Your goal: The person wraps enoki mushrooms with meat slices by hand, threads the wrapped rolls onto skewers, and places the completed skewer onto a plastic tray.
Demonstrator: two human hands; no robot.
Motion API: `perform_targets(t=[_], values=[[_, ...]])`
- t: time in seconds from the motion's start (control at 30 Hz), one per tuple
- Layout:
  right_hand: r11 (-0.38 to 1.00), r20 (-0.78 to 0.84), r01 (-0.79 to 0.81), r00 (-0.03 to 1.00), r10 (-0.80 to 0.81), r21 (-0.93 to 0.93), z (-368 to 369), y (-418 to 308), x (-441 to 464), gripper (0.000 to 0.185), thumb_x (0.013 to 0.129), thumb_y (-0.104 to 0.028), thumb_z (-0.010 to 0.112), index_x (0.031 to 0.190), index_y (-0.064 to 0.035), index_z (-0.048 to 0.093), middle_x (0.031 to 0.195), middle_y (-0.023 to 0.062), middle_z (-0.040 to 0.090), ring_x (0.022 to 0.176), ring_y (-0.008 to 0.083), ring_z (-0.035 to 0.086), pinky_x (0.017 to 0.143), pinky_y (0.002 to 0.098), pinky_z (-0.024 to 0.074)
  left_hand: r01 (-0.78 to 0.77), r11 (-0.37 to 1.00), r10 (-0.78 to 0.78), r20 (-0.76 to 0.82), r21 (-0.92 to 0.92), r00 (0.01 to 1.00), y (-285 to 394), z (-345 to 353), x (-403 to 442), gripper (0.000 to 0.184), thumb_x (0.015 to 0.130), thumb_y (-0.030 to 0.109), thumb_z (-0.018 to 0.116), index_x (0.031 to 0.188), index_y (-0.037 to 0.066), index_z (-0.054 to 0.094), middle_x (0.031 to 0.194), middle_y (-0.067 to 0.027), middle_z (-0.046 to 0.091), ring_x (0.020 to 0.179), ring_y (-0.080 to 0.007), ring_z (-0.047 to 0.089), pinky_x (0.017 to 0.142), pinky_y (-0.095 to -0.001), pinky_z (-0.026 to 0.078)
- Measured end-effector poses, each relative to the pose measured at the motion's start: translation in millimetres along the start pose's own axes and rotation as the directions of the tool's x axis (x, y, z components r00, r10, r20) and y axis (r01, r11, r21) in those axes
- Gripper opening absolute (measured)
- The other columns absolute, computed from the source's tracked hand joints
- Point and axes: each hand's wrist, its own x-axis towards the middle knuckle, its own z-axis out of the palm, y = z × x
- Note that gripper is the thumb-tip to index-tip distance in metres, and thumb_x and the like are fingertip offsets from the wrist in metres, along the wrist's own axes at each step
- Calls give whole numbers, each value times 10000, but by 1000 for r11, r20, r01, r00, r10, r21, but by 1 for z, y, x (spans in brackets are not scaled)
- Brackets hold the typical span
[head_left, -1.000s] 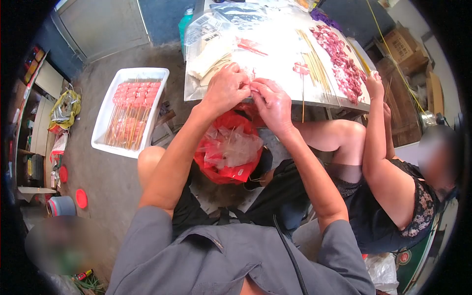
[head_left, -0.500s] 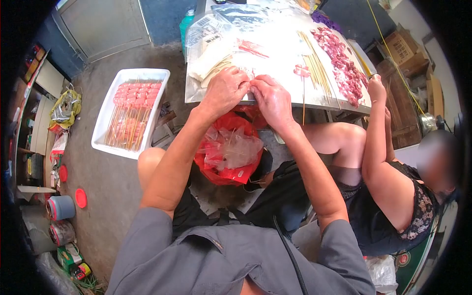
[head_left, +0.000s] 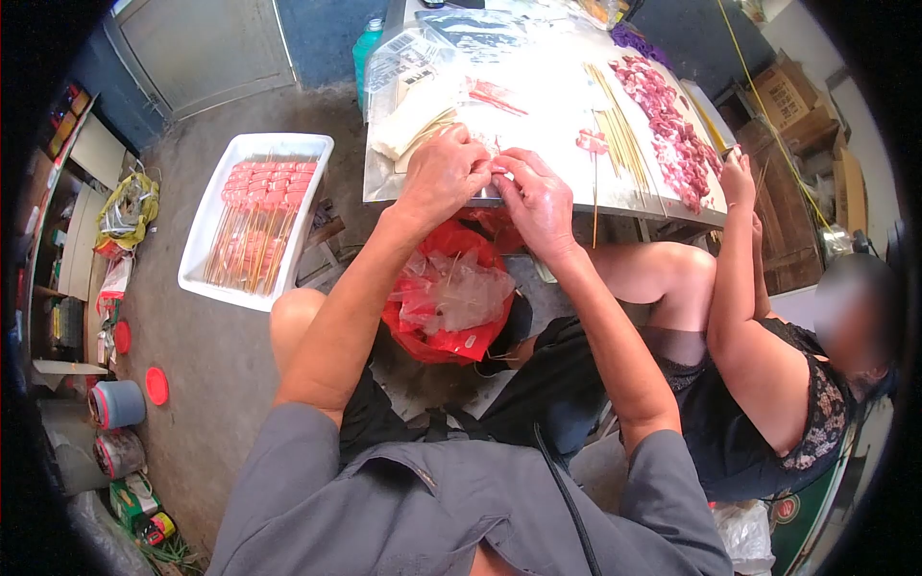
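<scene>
My left hand [head_left: 442, 178] and my right hand [head_left: 535, 200] meet at the near edge of the white table [head_left: 547, 115]. Both are closed, fingertips pinched together around something small and pinkish that I cannot make out. Beyond them lie a strip of red meat [head_left: 497, 94] and a pale cloth-like stack [head_left: 413, 120] with sticks on it. To the right, a skewer with a piece of meat [head_left: 592, 142] juts over the table edge, beside a bundle of bare wooden skewers [head_left: 622, 139] and a long heap of cut raw meat [head_left: 667, 125].
A white tray [head_left: 197, 254] of meat skewers stands at the left. Below my hands is a red plastic bag [head_left: 451, 298]. A co-worker [head_left: 768, 384] sits at the right, arm raised by the table corner. Cardboard boxes [head_left: 792, 96] stand behind.
My fingers have shifted slightly while staying pinched together. The co-worker's raised hand has moved a little at the table corner.
</scene>
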Motion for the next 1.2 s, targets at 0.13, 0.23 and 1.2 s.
perform_targets(t=[0.13,0.23,1.2], values=[[999,39,7,999,-4,-54,2,3,7,153,866,-97,643,1000,-46,695,982,127,667,861,334,661,738,405,535,-21,997,23,-32,73,999,-3,5,1,191,819,215,618,805,40,693,858,-172,601,873,-346,600,766,-462,486],[996,64,-18,998,24,-87,3,3,12,149,872,-99,637,1001,-58,698,971,126,661,855,334,661,732,411,534,-4,997,11,-85,83,996,-2,8,4,191,833,215,619,833,39,693,865,-169,608,870,-347,605,762,-466,487],[991,60,-123,991,120,47,0,2,14,120,880,-105,637,957,-28,689,968,129,675,826,347,666,723,410,534,102,995,-102,118,9,988,-3,-7,7,191,823,177,650,946,45,714,871,-181,615,874,-352,609,762,-446,473]])
